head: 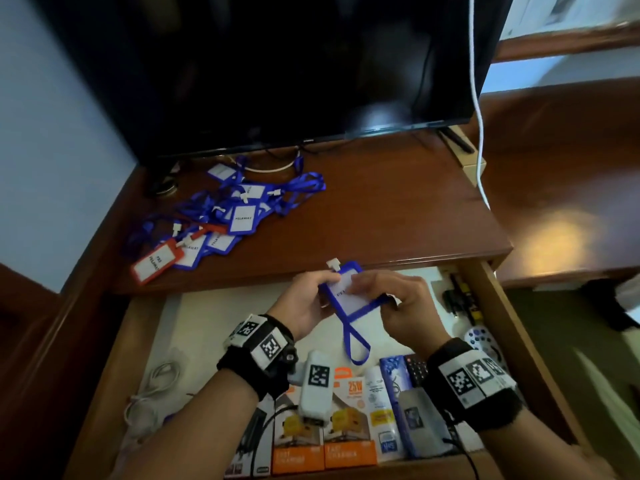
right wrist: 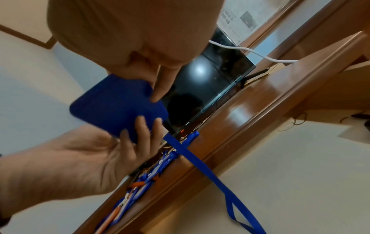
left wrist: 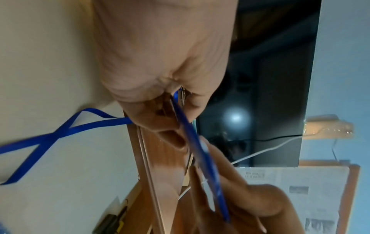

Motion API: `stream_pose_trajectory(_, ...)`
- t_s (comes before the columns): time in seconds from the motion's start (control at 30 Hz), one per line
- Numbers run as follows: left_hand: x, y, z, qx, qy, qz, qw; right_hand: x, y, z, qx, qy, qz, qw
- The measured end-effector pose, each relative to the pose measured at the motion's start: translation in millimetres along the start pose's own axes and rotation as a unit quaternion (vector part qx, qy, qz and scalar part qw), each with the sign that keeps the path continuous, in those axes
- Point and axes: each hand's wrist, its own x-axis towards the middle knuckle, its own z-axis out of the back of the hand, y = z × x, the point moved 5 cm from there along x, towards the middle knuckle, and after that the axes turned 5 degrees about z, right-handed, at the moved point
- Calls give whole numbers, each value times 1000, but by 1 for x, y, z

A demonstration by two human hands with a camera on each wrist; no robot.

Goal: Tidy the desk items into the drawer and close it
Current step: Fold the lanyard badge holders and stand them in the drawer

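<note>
Both hands hold one blue badge holder (head: 349,289) above the open drawer (head: 214,317). My left hand (head: 311,299) grips its left edge, thumb on top, fingers underneath. My right hand (head: 398,303) pinches its right end. The holder's blue back (right wrist: 118,107) shows in the right wrist view, and its thin blue edge (left wrist: 200,152) in the left wrist view. Its blue lanyard (head: 355,341) hangs down in a loop over the drawer. A heap of blue and red badge holders with lanyards (head: 221,220) lies on the desk top (head: 381,216) at the left.
A dark monitor (head: 277,71) stands at the back of the desk, with a white cable (head: 479,140) hanging at its right. The drawer's near part holds orange and white boxes (head: 325,441), white cables (head: 152,393) at the left and dark tools (head: 462,299) at the right.
</note>
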Motion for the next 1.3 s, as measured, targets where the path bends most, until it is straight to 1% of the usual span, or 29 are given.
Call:
stream_pose_trajectory(0.07,-5,-4,-3,29,-4,-38,999,-1,-7,12,100,-17,-59,993)
stream_pose_trajectory(0.13,-9,-7,-10,74,-4,-71,995,-1,-17,25,197,-65,-135,969)
stream_pose_trajectory(0.2,-14,-11,-18,128,9,-92,988,5,-25,30,259,-84,-186,944)
stream_pose_trajectory(0.3,-26,-14,-31,233,53,-112,965,16,-33,27,305,-64,-244,918)
stream_pose_trajectory(0.37,-33,-18,-36,265,79,-128,953,18,-37,20,316,-31,-290,903)
stream_pose_trajectory(0.43,-38,-23,-35,259,84,-143,951,14,-37,11,343,7,-339,876)
stream_pose_trajectory(0.5,-42,-29,-31,235,64,-162,956,9,-32,2,378,25,-373,847)
stream_pose_trajectory(0.6,-45,-33,-18,164,17,-195,967,4,-22,-10,438,20,-396,807)
stream_pose_trajectory(0.63,-45,-34,-13,144,8,-204,968,4,-18,-14,453,28,-397,798)
stream_pose_trajectory(0.7,-48,-33,-5,112,-6,-215,970,7,-10,-20,452,65,-391,799)
stream_pose_trajectory(0.77,-50,-31,3,77,-19,-223,972,9,-4,-26,422,93,-391,813)
stream_pose_trajectory(0.83,-51,-31,12,40,-37,-227,972,11,1,-30,387,100,-397,826)
stream_pose_trajectory(0.9,-53,-28,23,11,-51,-225,973,11,2,-36,336,119,-395,847)
stream_pose_trajectory(1.0,-56,-18,45,-8,-63,-214,975,9,8,-43,277,137,-388,868)
stream_pose_trajectory(1.1,-60,-12,68,13,-40,-169,985,11,18,-53,262,158,-375,875)
stream_pose_trajectory(1.2,-65,-21,89,49,-8,-112,992,21,33,-65,215,227,-349,883)
stream_pose_trajectory(1.3,-75,-41,100,80,23,-93,992,36,46,-73,172,277,-331,885)
